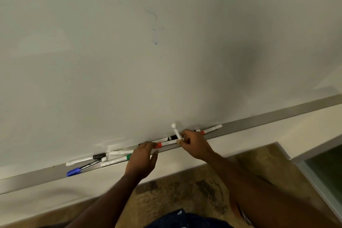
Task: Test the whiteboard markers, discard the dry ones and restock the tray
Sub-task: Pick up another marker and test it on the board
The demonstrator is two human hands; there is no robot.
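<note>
A metal marker tray (259, 122) runs along the foot of the whiteboard (129, 61). Several markers lie in it: a blue-capped one (74, 171), a black-capped one (87, 159), a green-capped one (118, 160), a red-capped one (164, 143) and another red one (209, 129) at the right. My right hand (194, 144) grips a white marker (175, 131) that points up against the board. My left hand (143, 159) reaches over the tray, fingertips touching the red-capped marker.
A faint blue scribble (155, 29) marks the board above the tray. Below the tray is a pale wall strip, then patterned carpet (185, 190). A framed glass panel (323, 168) stands at the lower right.
</note>
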